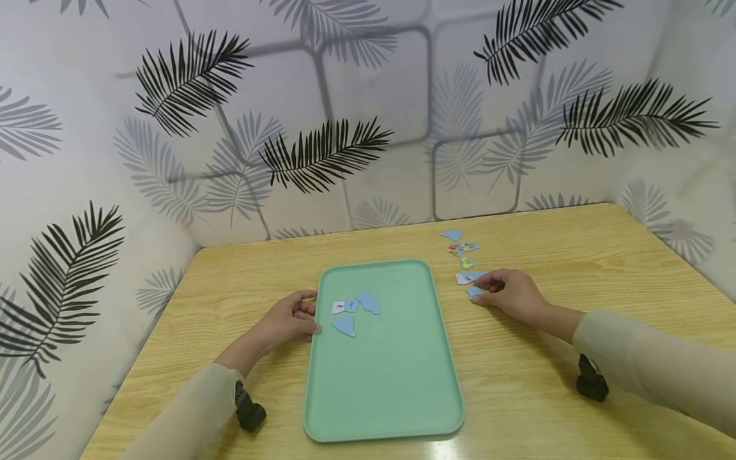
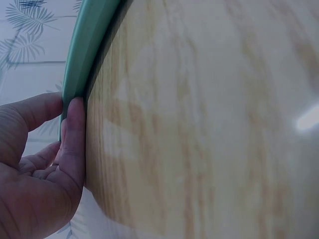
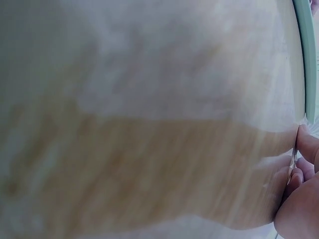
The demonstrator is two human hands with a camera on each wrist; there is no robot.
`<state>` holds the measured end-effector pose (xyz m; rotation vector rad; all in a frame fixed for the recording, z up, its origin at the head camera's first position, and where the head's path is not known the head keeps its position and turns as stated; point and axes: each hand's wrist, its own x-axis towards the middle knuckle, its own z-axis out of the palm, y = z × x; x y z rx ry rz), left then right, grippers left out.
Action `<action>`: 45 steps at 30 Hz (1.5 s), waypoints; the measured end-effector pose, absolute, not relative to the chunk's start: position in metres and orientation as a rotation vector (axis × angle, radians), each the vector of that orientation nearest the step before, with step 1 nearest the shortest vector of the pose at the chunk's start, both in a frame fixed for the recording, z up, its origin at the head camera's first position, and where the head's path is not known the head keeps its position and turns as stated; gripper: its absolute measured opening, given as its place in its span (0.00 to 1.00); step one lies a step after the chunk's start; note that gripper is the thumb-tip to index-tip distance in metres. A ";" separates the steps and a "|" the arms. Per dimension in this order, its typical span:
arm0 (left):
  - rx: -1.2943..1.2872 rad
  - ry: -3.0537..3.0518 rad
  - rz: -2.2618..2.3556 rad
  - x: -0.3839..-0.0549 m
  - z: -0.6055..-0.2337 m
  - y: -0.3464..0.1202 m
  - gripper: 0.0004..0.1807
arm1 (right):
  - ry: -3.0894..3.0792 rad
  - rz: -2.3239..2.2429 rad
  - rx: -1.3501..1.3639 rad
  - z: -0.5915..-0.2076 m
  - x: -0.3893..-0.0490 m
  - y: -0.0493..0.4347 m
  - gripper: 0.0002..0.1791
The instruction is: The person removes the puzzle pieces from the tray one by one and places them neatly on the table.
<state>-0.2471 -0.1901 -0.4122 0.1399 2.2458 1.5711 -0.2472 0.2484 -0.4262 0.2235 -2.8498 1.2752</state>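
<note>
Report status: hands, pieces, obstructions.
Left hand holds green tray by left edge. Right hand pinches small blue piece. Other pieces on tray and table; no obstruction visible.

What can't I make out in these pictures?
- Head view: whether the right hand grips the small blue piece; fingers partly cover it.
- Head view: details of the printed piece on the green tray; too small.
- Left wrist view: more of the tray's rim, cut off at the top.
- Right wrist view: tabletop grain, blurred.

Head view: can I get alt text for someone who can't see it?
A person's right hand pinches a blue piece near other pieces on a table; the left hand holds the edge of a green tray bearing more pieces.
</note>
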 end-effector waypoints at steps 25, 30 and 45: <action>0.142 2.240 1.565 -0.248 -0.412 -0.191 0.40 | -2.820 1.445 0.178 -0.420 -0.249 0.246 0.24; 0.138 2.240 1.569 -0.248 -0.413 -0.191 0.40 | -2.808 1.533 0.185 -0.415 -0.250 0.239 0.26; 0.144 2.230 1.583 -0.247 -0.411 -0.190 0.40 | -2.699 1.745 0.233 -0.401 -0.248 0.186 0.25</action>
